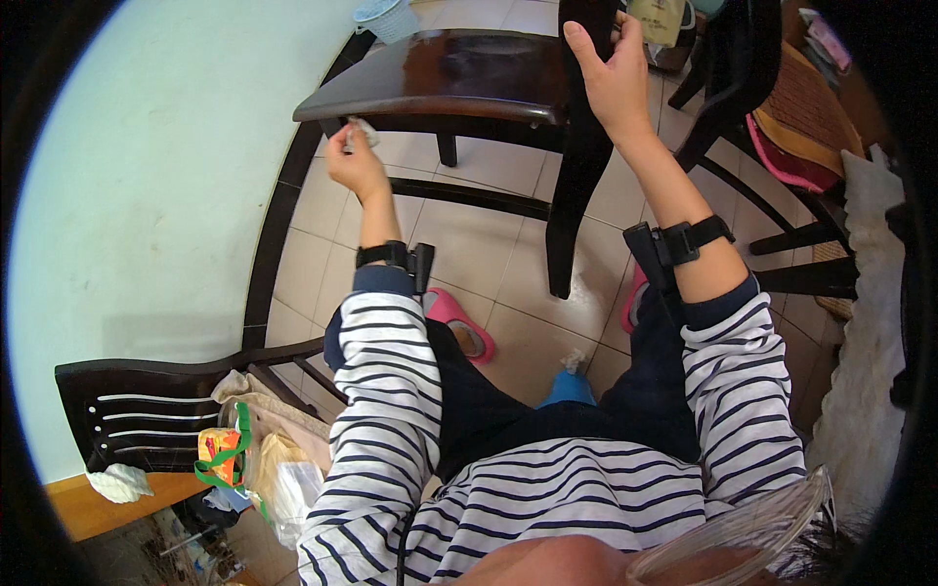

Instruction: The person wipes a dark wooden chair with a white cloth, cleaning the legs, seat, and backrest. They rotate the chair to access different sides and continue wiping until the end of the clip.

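A dark wooden chair (pixel 454 77) stands on the floor in front of me, its glossy seat facing up. My left hand (pixel 355 162) pinches a small crumpled white wad (pixel 364 132), perhaps tissue or cloth, just under the seat's left corner, beside a leg. Whether the wad touches the wood I cannot tell. With my right hand (pixel 614 80) I grip the upright back (pixel 585 110) of the same chair; the thumb lies on the near side and the fingers are partly hidden behind it.
A second dark chair (pixel 146 417), laden with bags, stands at lower left by the pale wall (pixel 161 183). Another chair with a cushion (pixel 802 124) is at right. Between my legs is a blue object (pixel 568 388) topped with white tissue. A light-blue basket (pixel 386 20) stands at the back.
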Action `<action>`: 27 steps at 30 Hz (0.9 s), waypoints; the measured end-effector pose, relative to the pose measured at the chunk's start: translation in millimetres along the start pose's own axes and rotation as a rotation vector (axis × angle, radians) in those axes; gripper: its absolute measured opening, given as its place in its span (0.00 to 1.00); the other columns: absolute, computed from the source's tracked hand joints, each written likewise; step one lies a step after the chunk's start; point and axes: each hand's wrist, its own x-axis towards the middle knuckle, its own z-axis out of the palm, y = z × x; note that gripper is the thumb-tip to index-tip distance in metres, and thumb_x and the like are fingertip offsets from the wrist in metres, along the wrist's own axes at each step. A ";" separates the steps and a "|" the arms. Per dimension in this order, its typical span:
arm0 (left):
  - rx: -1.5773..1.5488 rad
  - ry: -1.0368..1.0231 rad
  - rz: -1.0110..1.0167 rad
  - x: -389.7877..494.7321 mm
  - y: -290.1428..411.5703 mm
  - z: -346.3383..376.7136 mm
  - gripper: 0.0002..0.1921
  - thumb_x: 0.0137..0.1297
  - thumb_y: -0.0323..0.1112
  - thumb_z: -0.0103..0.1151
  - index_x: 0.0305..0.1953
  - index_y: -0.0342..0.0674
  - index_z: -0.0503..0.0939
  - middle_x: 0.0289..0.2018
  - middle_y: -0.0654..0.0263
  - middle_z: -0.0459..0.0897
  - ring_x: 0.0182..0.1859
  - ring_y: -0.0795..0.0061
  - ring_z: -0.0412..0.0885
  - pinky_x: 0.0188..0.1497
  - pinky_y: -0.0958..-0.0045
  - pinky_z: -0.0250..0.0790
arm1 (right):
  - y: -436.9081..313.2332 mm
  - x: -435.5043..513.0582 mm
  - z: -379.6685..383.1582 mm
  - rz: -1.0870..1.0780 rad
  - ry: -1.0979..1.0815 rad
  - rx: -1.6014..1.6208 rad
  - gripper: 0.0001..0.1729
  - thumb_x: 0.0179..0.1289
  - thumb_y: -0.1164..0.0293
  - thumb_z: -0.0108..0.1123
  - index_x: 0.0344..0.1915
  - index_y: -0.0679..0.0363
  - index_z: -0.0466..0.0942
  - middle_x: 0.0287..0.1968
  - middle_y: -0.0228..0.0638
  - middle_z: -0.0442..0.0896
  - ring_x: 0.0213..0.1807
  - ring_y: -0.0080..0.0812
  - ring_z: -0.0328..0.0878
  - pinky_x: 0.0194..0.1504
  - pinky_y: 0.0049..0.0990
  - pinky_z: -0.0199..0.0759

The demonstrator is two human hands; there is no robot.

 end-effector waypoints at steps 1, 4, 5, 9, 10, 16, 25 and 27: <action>0.059 -0.011 -0.022 8.5 -3.2 -3.6 0.06 0.58 0.30 0.65 0.34 0.34 0.82 0.30 0.62 0.84 0.34 0.70 0.80 0.38 0.68 0.70 | -2.3 -0.3 0.0 0.011 -0.002 0.015 0.40 0.61 0.48 0.67 0.56 0.71 0.68 0.48 0.43 0.81 0.49 0.32 0.79 0.53 0.28 0.71; 0.084 -0.015 -0.066 15.6 -0.6 -2.5 0.06 0.58 0.29 0.64 0.33 0.33 0.82 0.29 0.63 0.84 0.33 0.70 0.79 0.38 0.68 0.71 | -11.4 -2.2 0.6 0.027 0.007 0.021 0.31 0.64 0.57 0.65 0.55 0.68 0.66 0.46 0.47 0.80 0.48 0.40 0.79 0.51 0.33 0.71; 0.019 -0.012 -0.021 12.1 3.4 -1.1 0.06 0.58 0.29 0.64 0.33 0.33 0.81 0.29 0.63 0.83 0.33 0.69 0.79 0.38 0.69 0.71 | -14.3 -3.0 0.8 0.032 0.011 0.013 0.26 0.65 0.62 0.63 0.55 0.67 0.66 0.45 0.49 0.79 0.47 0.43 0.78 0.50 0.35 0.71; -0.079 -0.074 0.035 -20.0 34.3 12.8 0.04 0.57 0.27 0.64 0.32 0.35 0.81 0.30 0.62 0.81 0.34 0.68 0.78 0.40 0.70 0.69 | -22.5 -4.1 1.8 0.073 0.021 0.075 0.25 0.66 0.63 0.63 0.53 0.66 0.67 0.44 0.43 0.78 0.46 0.36 0.76 0.50 0.32 0.69; -0.087 -0.129 0.052 -31.2 45.5 13.5 0.04 0.57 0.27 0.65 0.32 0.35 0.80 0.30 0.62 0.80 0.34 0.67 0.77 0.40 0.70 0.69 | -23.1 -3.4 2.3 0.056 0.023 0.065 0.25 0.66 0.63 0.63 0.53 0.66 0.67 0.44 0.43 0.78 0.46 0.36 0.76 0.51 0.32 0.69; -0.218 -0.414 0.173 -115.4 134.8 25.5 0.04 0.57 0.25 0.65 0.32 0.38 0.80 0.28 0.62 0.75 0.33 0.63 0.76 0.38 0.69 0.68 | -21.0 -1.0 3.0 -0.014 0.047 0.018 0.24 0.66 0.63 0.64 0.53 0.66 0.67 0.45 0.43 0.79 0.47 0.36 0.76 0.51 0.32 0.70; -0.409 -0.498 0.026 -156.7 173.4 32.7 0.06 0.57 0.21 0.65 0.36 0.35 0.83 0.31 0.60 0.78 0.33 0.68 0.79 0.37 0.72 0.71 | -19.3 -2.0 2.2 -0.015 0.028 0.093 0.22 0.66 0.66 0.63 0.52 0.66 0.68 0.45 0.42 0.80 0.46 0.32 0.77 0.50 0.30 0.70; -0.411 -0.505 0.019 -160.6 174.0 29.9 0.06 0.58 0.21 0.64 0.37 0.35 0.83 0.32 0.59 0.79 0.34 0.67 0.80 0.38 0.71 0.71 | -20.4 -1.8 1.8 -0.017 0.022 0.097 0.22 0.66 0.66 0.63 0.52 0.66 0.68 0.45 0.42 0.80 0.46 0.32 0.77 0.50 0.30 0.70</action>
